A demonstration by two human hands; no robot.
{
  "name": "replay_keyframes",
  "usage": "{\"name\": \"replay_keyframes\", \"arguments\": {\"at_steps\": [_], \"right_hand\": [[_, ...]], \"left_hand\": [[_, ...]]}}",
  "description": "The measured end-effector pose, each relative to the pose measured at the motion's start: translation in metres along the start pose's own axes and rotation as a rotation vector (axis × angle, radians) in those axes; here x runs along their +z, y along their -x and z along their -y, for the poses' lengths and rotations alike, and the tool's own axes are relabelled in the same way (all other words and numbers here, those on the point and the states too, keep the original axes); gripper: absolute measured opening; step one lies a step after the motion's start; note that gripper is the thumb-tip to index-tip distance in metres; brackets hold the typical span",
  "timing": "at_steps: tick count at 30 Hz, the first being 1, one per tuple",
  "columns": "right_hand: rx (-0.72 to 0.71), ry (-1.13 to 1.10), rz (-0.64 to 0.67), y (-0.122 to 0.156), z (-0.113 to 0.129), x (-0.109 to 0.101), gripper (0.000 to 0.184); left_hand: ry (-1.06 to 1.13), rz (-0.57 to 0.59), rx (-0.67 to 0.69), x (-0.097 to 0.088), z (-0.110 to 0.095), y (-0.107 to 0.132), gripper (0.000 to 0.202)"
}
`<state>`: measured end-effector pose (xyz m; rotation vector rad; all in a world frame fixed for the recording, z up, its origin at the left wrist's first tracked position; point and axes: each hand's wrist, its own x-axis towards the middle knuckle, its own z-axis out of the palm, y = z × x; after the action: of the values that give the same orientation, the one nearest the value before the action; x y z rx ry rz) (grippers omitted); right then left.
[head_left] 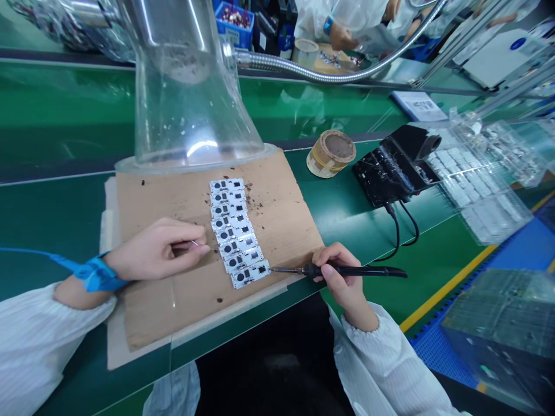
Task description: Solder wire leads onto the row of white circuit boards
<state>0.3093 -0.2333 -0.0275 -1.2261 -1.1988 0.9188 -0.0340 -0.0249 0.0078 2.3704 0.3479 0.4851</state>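
Several small white circuit boards (237,234) lie in an overlapping column on a brown cardboard sheet (173,312). My right hand (342,274), to their right, grips a black soldering iron (355,270). The metal tip reaches the right end of the lowest board; whether it touches cannot be made out. On the cardboard's left, my left hand (176,248) pinches a short piece of thin silvery wire (195,243), apart from the boards. A blue wrist strap (97,273) with a cord circles the left wrist.
A clear fume hood (191,121) stands over the cardboard's back edge. At right are a tape roll (332,153), a black soldering stand (392,167) with cables, and a clear tray (472,185) of white parts. Beyond the green divider, another person's hand (342,39) is visible.
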Motion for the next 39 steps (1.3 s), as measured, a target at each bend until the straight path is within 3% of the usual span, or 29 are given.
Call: {"name": "replay_keyframes", "arguments": {"at_steps": [9, 16, 39], "right_hand": [[-0.04, 0.009, 0.044, -0.0019, -0.0005, -0.001, 0.017], [-0.024, 0.005, 0.027, -0.0014, -0.0001, -0.0003, 0.018], [0.067, 0.016, -0.052, -0.0011, 0.0006, 0.0021, 0.024]], "left_hand": [[0.048, -0.025, 0.013, 0.0051, -0.001, -0.0013, 0.034], [0.031, 0.025, 0.017, 0.0034, 0.0015, -0.0005, 0.036], [0.028, 0.034, 0.01, 0.0023, 0.0005, 0.0, 0.037]]}}
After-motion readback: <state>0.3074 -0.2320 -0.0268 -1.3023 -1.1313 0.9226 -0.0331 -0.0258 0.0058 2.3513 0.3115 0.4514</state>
